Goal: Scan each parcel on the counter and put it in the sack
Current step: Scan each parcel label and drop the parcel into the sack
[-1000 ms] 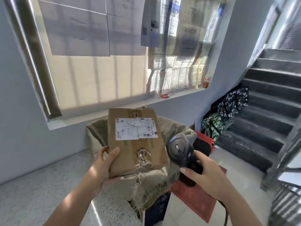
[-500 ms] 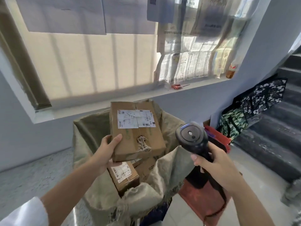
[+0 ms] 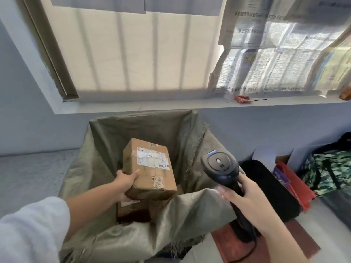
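Note:
A brown cardboard parcel (image 3: 150,168) with a white shipping label sits inside the mouth of the open olive woven sack (image 3: 152,128). My left hand (image 3: 125,182) grips its near left corner, thumb on top. Under it another cardboard parcel (image 3: 129,207) lies in the sack, mostly hidden. My right hand (image 3: 245,198) holds a black handheld barcode scanner (image 3: 220,166) by its handle, just right of the sack's rim, with its head pointing away from me.
The speckled grey counter (image 3: 34,173) lies to the left of the sack. A window ledge (image 3: 171,105) runs above, with newspapers hung over the glass. Right of the sack stand a black bag (image 3: 266,186), a red bag (image 3: 292,179) and a green patterned bag (image 3: 332,169).
My left hand has lowered the parcel from above the sack down into its mouth. The view has tilted down toward the sack. The scanner has stayed at the right.

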